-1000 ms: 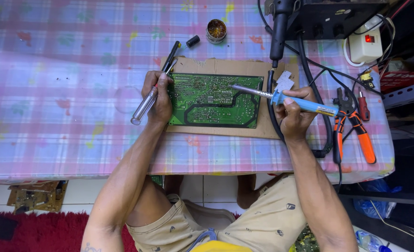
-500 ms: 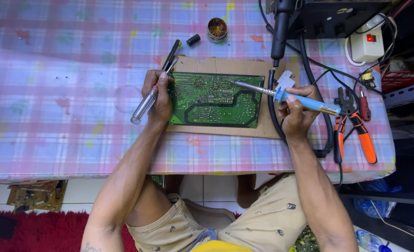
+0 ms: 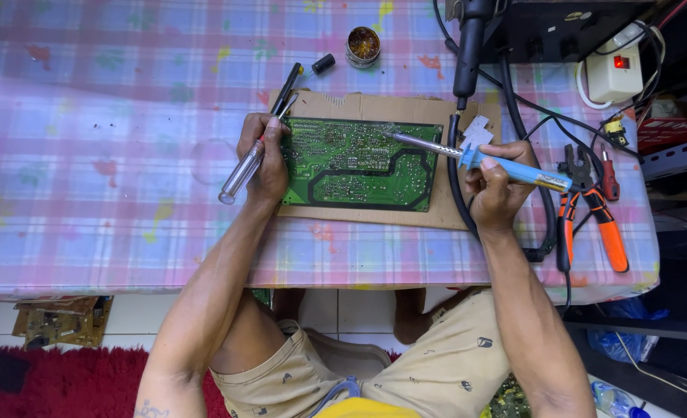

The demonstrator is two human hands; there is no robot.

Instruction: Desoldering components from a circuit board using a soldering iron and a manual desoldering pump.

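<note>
A green circuit board point(image 3: 359, 162) lies solder side up on a sheet of brown cardboard point(image 3: 405, 112). My left hand point(image 3: 264, 159) rests at the board's left edge and grips a screwdriver with a clear handle point(image 3: 239, 174), its tip pointing up toward the board's top left corner. My right hand point(image 3: 494, 186) holds a blue-handled soldering iron point(image 3: 506, 166); its metal tip reaches left over the board's upper right corner.
Orange-handled pliers point(image 3: 591, 213) and a small red tool point(image 3: 608, 176) lie at the right. A round tin of flux point(image 3: 363, 45) and a black pen point(image 3: 285, 87) sit behind the cardboard. Black cables point(image 3: 514, 108), a black unit point(image 3: 560, 27) and a white power strip point(image 3: 613, 73) crowd the back right.
The soldering iron has shifted slightly up and its tip now sits nearer the board's top right corner. My left hand and the screwdriver have stayed put.
</note>
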